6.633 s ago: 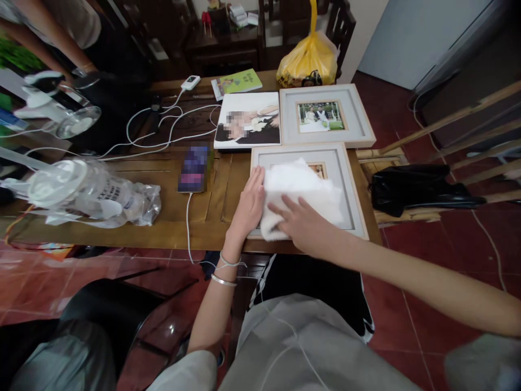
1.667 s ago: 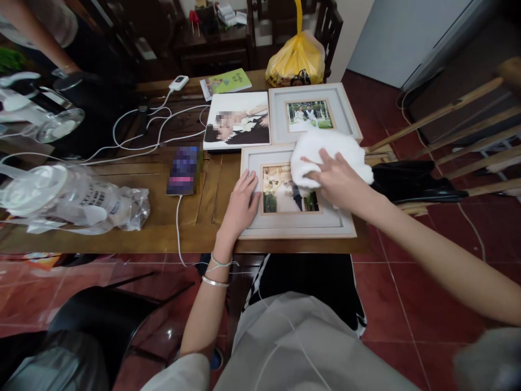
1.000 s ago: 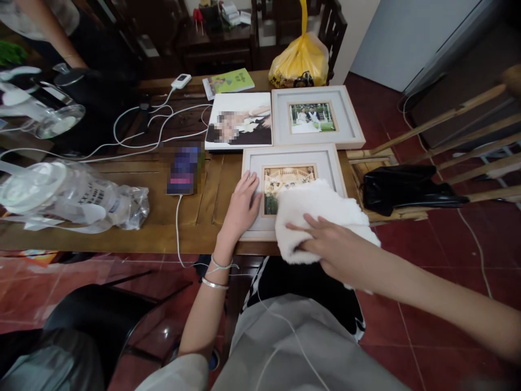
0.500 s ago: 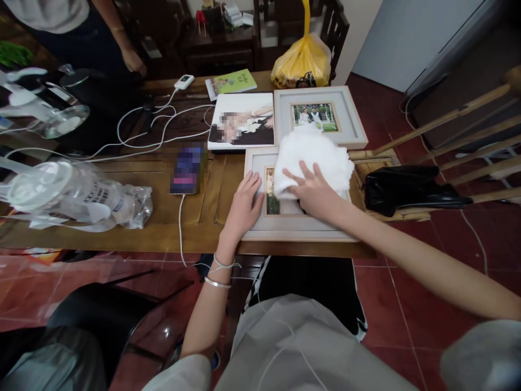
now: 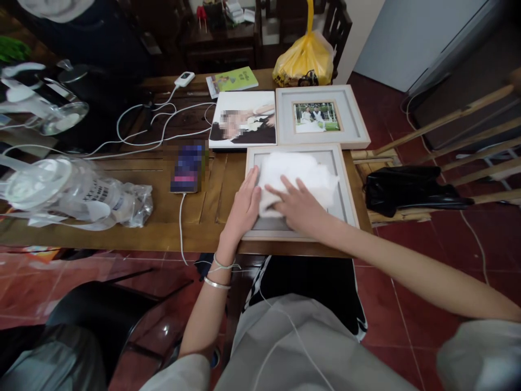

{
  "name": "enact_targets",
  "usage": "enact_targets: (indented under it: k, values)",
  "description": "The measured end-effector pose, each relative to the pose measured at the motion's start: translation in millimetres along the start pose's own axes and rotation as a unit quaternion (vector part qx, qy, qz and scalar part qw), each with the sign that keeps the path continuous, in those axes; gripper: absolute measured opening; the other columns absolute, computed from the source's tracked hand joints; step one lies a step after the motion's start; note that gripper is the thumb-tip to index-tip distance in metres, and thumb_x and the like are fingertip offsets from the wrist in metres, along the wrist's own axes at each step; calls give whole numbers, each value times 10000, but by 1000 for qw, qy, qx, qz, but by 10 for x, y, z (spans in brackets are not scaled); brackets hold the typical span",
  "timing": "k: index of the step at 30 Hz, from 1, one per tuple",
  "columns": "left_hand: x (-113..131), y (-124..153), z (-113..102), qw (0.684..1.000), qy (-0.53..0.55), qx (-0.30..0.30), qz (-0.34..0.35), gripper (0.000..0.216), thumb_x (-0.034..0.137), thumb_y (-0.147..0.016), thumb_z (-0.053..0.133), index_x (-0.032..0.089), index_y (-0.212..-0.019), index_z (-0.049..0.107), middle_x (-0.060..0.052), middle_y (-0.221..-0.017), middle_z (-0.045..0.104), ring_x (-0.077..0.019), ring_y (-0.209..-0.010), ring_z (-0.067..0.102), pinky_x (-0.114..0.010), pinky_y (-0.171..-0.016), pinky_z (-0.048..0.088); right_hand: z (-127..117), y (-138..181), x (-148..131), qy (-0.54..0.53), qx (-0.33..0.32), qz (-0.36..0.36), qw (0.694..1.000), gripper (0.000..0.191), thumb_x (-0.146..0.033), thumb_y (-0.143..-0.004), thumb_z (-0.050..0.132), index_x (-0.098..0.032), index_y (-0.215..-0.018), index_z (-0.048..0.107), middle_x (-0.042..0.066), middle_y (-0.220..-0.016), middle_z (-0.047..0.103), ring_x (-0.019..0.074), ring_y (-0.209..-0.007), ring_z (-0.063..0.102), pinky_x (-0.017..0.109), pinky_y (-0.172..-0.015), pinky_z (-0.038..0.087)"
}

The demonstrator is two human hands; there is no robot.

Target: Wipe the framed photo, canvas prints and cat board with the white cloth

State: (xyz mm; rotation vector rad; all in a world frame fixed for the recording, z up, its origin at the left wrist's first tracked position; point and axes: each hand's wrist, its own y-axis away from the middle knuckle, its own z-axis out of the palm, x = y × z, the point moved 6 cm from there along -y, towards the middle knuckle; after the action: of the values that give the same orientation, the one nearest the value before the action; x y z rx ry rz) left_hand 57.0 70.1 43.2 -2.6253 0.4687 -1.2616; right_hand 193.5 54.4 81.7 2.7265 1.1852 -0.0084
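Note:
A light wooden picture frame (image 5: 348, 201) lies flat near the table's front edge. My left hand (image 5: 243, 205) rests flat along its left border, fingers stretched out. With my right hand (image 5: 299, 209) I hold a white cloth (image 5: 299, 171) against the frame's face, fingers spread over it and the cloth bunched under them. The picture inside this frame is hidden beneath cloth and hand. Behind it lies a second, similar frame (image 5: 354, 117) with an outdoor photo of two people. Left of that sits a white-edged photo panel (image 5: 244, 103), partly blurred.
A phone (image 5: 187, 168) on a white cable lies left of the frame. Further left are a plastic-wrapped clear cup (image 5: 101, 193) and a black kettle-like appliance (image 5: 87, 130). A yellow bag (image 5: 303, 60) and green booklet (image 5: 234, 80) lie behind. A black bag (image 5: 401, 187) rests on the bamboo chair.
My right hand has slid left and slightly toward me with the cloth, uncovering the rear frame's photo. My left hand stays at the frame's left border. The other person's hand has left view.

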Motion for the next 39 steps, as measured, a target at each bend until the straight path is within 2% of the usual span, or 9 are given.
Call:
enact_targets:
  k: [4, 8, 15, 18, 21, 24, 31, 35, 39]
  values:
    - [-3, -1, -9, 1000, 9, 7, -7, 649, 583, -1082, 179, 268, -1644, 249, -45, -1709, 284, -215, -1587, 265, -441, -1324, 246, -97, -538, 341, 37, 75, 48, 995, 484, -9, -888, 523, -177, -1295, 724, 103, -1664, 349, 411, -1563, 201, 682, -1241, 195]
    - [-21, -6, -45, 999, 29, 32, -14, 686, 616, -1071, 163, 240, -1635, 270, -76, -1702, 301, -242, -1580, 285, -450, -1314, 261, -148, -623, 269, 34, 55, 52, 997, 446, -13, -919, 478, -147, -1249, 748, 147, -1653, 358, 465, -1541, 230, 755, -1173, 258]
    - [-34, -5, -17, 1000, 14, 20, -18, 609, 496, -1102, 223, 201, -1633, 265, -125, -1694, 306, -255, -1577, 296, -488, -1312, 251, -44, 534, -256, -42, -79, -100, 991, 554, 25, -773, 521, -184, -1236, 742, 120, -1627, 424, 433, -1484, 381, 657, -1072, 463]
    - [-13, -15, 30, 999, -41, -9, 9, 600, 421, -1088, 354, 144, -1616, 290, -177, -1666, 353, -290, -1580, 282, -529, -1300, 250, -115, 1033, -125, -70, -76, -76, 992, 581, 48, -681, 506, -225, -1114, 782, 64, -1566, 519, 361, -1444, 469, 548, -1062, 519]
    - [5, -20, 64, 995, -91, -37, 28, 538, 361, -1073, 400, 129, -1559, 397, -188, -1623, 427, -319, -1583, 265, -586, -1269, 279, -174, 1198, 214, -52, -64, 9, 997, 515, 38, -655, 485, -228, -967, 798, 70, -1465, 621, 337, -1255, 645, 485, -955, 586]
    - [9, -24, 67, 992, -115, -43, 34, 494, 337, -1072, 394, 135, -1519, 458, -177, -1621, 435, -311, -1582, 269, -584, -1261, 294, -194, 1031, 631, -27, -29, 89, 995, 528, 20, -703, 476, -242, -1034, 793, 61, -1470, 618, 339, -1230, 656, 523, -999, 554]
    - [-22, -32, 72, 993, -107, -39, 33, 496, 355, -1080, 381, 145, -1522, 465, -156, -1613, 455, -294, -1578, 286, -559, -1286, 264, -187, 85, 1134, 30, 88, 178, 980, 572, -1, -802, 486, -134, -1321, 688, 148, -1640, 394, 479, -1518, 267, 781, -1101, 329]
    - [7, -28, 9, 998, -47, -1, 37, 540, 415, -1104, 295, 201, -1597, 350, -119, -1688, 328, -248, -1587, 267, -502, -1313, 229, -93, -354, 670, 5, 37, 142, 989, 583, -9, -826, 551, -164, -1377, 660, 120, -1682, 312, 513, -1530, 204, 799, -1141, 258]
    - [47, -12, -61, 999, -11, 26, 30, 610, 514, -1096, 248, 244, -1643, 236, -84, -1730, 219, -219, -1600, 224, -426, -1324, 211, -73, -319, -1, -1, 5, 18, 1000, 509, 3, -885, 467, -178, -1287, 723, 102, -1686, 311, 485, -1536, 219, 773, -1147, 278]
